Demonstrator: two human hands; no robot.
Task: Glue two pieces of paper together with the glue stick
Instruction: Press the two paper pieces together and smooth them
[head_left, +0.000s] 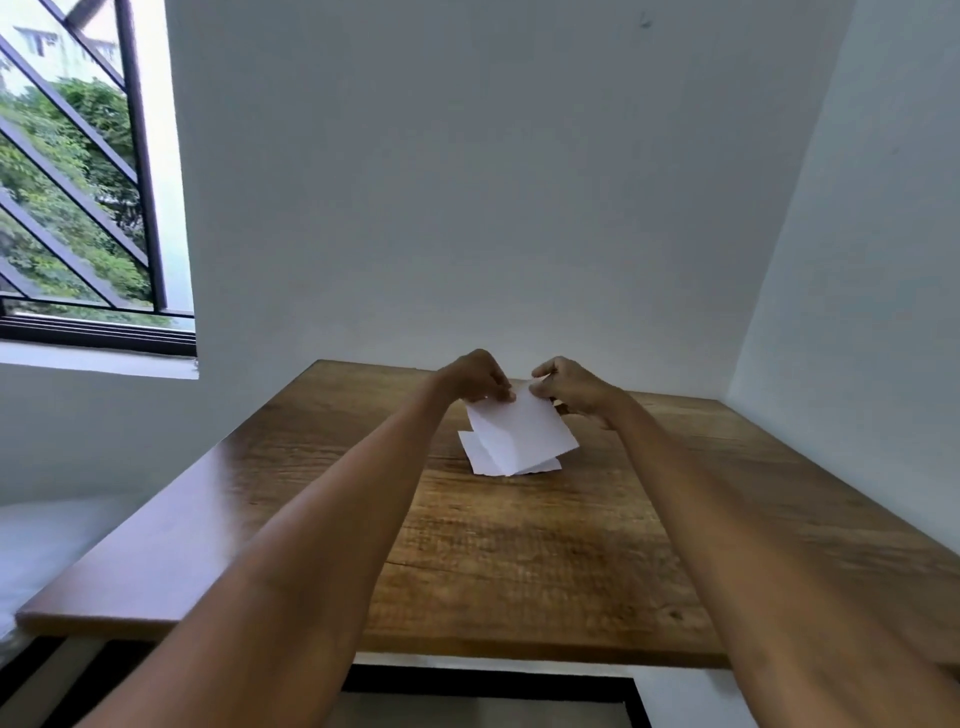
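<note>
A white sheet of paper (522, 434) with fold creases is tilted up above the far part of the wooden table (519, 545). My left hand (475, 375) pinches its upper left edge. My right hand (571, 384) pinches its upper right corner. A second white paper (483, 460) lies flat on the table under it, mostly covered by the raised sheet. No glue stick shows in the head view; something small behind my right hand is hidden.
The table stands in a corner, with white walls (467, 208) behind it and to the right. A barred window (78, 171) is at the upper left. The table's left and front edges are open to the floor.
</note>
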